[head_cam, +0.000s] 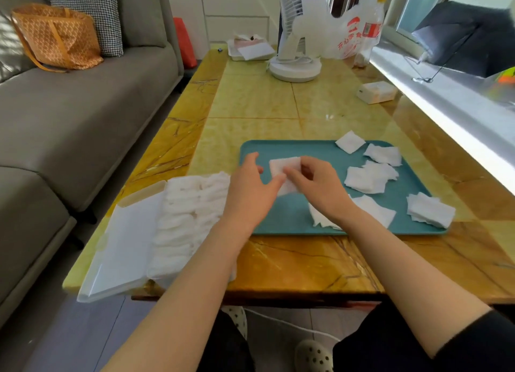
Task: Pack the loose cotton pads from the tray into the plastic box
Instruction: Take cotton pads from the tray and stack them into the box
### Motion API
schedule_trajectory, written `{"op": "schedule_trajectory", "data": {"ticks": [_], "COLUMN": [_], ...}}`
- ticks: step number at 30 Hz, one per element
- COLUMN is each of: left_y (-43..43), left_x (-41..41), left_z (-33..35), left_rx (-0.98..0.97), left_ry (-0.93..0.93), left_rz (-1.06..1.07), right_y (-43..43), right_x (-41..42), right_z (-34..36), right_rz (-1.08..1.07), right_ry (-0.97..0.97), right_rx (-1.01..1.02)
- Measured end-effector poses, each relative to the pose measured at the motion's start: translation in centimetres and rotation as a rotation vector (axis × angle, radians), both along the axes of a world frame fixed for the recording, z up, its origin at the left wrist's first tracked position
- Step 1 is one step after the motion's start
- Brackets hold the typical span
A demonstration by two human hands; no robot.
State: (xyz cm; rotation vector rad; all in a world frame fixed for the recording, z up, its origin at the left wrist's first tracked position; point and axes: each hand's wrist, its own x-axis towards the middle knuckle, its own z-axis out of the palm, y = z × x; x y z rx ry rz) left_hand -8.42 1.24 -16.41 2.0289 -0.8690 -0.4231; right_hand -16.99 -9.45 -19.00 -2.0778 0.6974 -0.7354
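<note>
The right hand (315, 186) hides part of a cotton pad (281, 165); a forearm (211, 249) overlaps the plastic box (181, 218).

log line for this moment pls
step: picking pad | right hand pinches cotton pad over tray | left hand touches it | plastic box open, holds pads | loose pads on tray

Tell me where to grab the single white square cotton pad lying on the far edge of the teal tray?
Pinch the white square cotton pad by its far corner, coming from above on the far side. It lies thin and flat, but that corner pokes past the rim of the teal plastic tray, so a fingertip can probably slip underneath.
</note>
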Motion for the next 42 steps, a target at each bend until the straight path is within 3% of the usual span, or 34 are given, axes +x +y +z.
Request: {"op": "schedule_trajectory", "data": {"ticks": [3,6,9,14,18,24,28,31,33,37,42], "left_y": [-1.3,-2.2,-2.7,-3.4,-3.6,-3.4,-3.3,-3.2,-3.2,-3.1,-3.1], "left_x": [-0.4,-0.8,-0.8,0.0,0.4,0.0,-0.3,-0.5,-0.8,-1.5,-1.8], "left_z": [-1.1,-1.6,-2.0,-2.8,-2.7,-2.5,-2.4,-2.4,-2.3,-1.8,-1.5], "left_rx": [-0.133,-0.215,-0.244,-0.208,-0.194,-0.19,-0.167,-0.165,-0.16,-0.158,-0.159], "left_ry": [0.12,0.158,0.182,0.218,0.202,0.192,0.176,0.184,0.223,0.301,0.365], "left_rz": [0.031,0.111,0.178,0.178,0.165,0.111,0.097,0.095,0.072,-0.013,-0.034], "right_y": [-0.4,-2.0,-4.6,-7.2,-7.3,-6.7,-5.5,-3.9,-2.7,-1.3,-1.2], "right_x": [-0.6,-1.2,-1.1,0.4,0.8,0.1,-0.9,-1.9,-2.3,-2.5,-2.4], "right_z": [0.5,0.2,-0.7,-1.5,-1.3,-1.5,-0.8,0.8,1.8,2.4,2.1], "right_rz": [-0.006,-0.109,-0.213,-0.184,-0.168,-0.152,-0.21,-0.101,-0.016,0.03,-0.014], "right_ry": [-0.1,-0.075,0.159,0.65,0.805,0.686,0.284,-0.022,-0.122,-0.164,-0.043], "right_rx": [0.114,0.073,-0.058,-0.155,-0.133,0.008,0.126,0.375,0.46,0.463,0.358]}}
